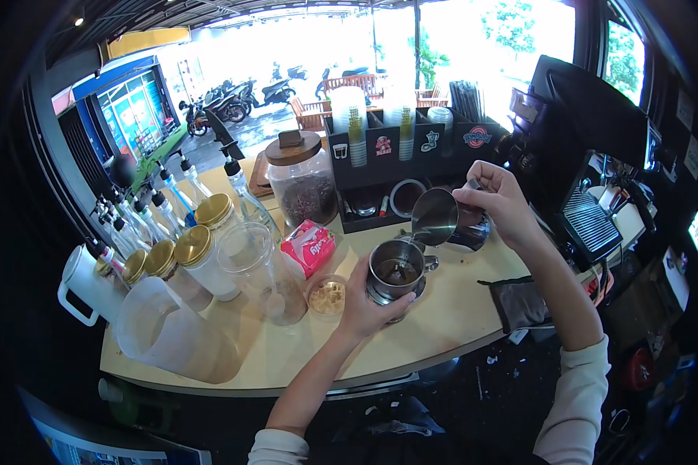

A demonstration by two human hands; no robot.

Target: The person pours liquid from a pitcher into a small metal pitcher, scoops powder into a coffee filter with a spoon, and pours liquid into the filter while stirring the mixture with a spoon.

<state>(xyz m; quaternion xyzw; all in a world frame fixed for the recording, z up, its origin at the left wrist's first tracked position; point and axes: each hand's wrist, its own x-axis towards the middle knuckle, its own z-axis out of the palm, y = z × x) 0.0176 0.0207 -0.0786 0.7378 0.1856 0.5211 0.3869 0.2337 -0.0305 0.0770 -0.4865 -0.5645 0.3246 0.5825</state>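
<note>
My left hand (362, 304) is wrapped round a metal cup (396, 267) that holds some dark liquid, near the counter's middle. In my right hand (495, 200), a steel pitcher (435, 217) is held by its handle and tilted, its spout close over the cup's back rim. Whether liquid is flowing from the spout is too small to tell. Just left of my left hand stands a small tub (327, 297) with pale yellow pieces in it. Behind the tub lies a pink packet (309, 247).
Clear plastic pitchers (260, 271), gold-lidded jars (194, 246) and pump bottles (244, 194) fill the counter's left. A wooden-lidded jar (304, 186) and black cup organizer (395, 151) stand behind. A dark cloth (516, 304) hangs over the right edge, near a machine (589, 217).
</note>
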